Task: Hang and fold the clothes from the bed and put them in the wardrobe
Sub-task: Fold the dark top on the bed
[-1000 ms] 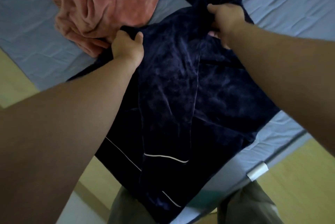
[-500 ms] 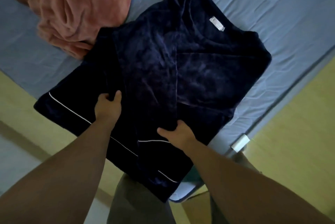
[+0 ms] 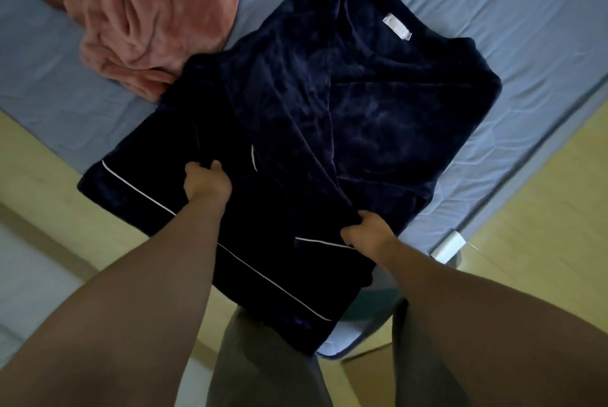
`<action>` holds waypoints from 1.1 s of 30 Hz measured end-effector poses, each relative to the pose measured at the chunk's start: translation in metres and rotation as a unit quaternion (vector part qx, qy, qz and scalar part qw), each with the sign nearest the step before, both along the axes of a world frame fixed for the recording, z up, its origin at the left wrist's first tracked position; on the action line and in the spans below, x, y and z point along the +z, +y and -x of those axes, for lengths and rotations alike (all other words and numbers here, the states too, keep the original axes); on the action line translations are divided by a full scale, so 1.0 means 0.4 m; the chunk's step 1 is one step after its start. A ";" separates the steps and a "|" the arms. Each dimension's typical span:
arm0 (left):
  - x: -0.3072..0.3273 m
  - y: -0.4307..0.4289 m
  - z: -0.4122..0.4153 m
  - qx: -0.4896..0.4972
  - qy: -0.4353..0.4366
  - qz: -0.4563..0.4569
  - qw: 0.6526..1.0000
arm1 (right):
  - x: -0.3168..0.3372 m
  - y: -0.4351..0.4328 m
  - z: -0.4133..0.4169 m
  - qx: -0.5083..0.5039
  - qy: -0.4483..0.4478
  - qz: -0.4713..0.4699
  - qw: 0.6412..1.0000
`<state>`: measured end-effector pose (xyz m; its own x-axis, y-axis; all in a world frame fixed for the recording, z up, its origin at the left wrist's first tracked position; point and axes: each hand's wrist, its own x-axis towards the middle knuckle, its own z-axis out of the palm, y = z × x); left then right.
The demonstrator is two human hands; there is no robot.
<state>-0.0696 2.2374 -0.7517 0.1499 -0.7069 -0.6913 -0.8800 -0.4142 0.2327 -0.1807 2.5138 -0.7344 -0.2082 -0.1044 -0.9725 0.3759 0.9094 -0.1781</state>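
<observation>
Two bare hands work on one dark navy velvet garment [image 3: 362, 110] spread on one bed [image 3: 510, 5] with a grey-blue sheet. The left grip [image 3: 207, 183] has its fingers curled into a bunched fold of the cloth. The right grip [image 3: 365, 232] is closed round the fabric's edge, pinching it.

The garment lies between and beyond both grips, and its hem hangs off the bed's edge on the near side of them. Three thin white piping lines [image 3: 148, 191] show on it: one long line passing under the left forearm, one short line just left of the right grip, and one short line just right of the left grip. One pale label [image 3: 397, 26] sits at the neckline, well beyond the right grip.

One crumpled pink fleece [image 3: 148, 11] lies beyond the left grip, touching the garment. Yellow wooden floor [image 3: 533, 258] shows outside both arms.
</observation>
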 end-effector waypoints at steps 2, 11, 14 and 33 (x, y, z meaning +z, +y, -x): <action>0.012 0.011 0.017 -0.074 -0.087 0.082 0.990 | 0.002 -0.002 -0.004 -0.013 -0.053 0.045 0.997; 0.035 0.141 0.092 -0.129 0.075 -0.012 0.989 | 0.021 -0.145 0.058 -0.135 0.155 0.040 0.978; 0.033 0.200 0.067 -0.054 0.091 -0.123 0.987 | 0.008 -0.199 0.083 -0.106 0.169 0.028 0.979; 0.010 0.275 -0.065 -0.110 0.075 -0.254 0.958 | 0.009 -0.173 0.069 -0.088 0.210 0.022 0.973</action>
<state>-0.0434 2.3473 -0.7478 -0.0922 -0.2763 -0.9566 -0.9315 -0.3155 0.1809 -0.2082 2.4448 -0.7307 -0.6052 -0.0709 -0.7929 0.4103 0.8258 -0.3870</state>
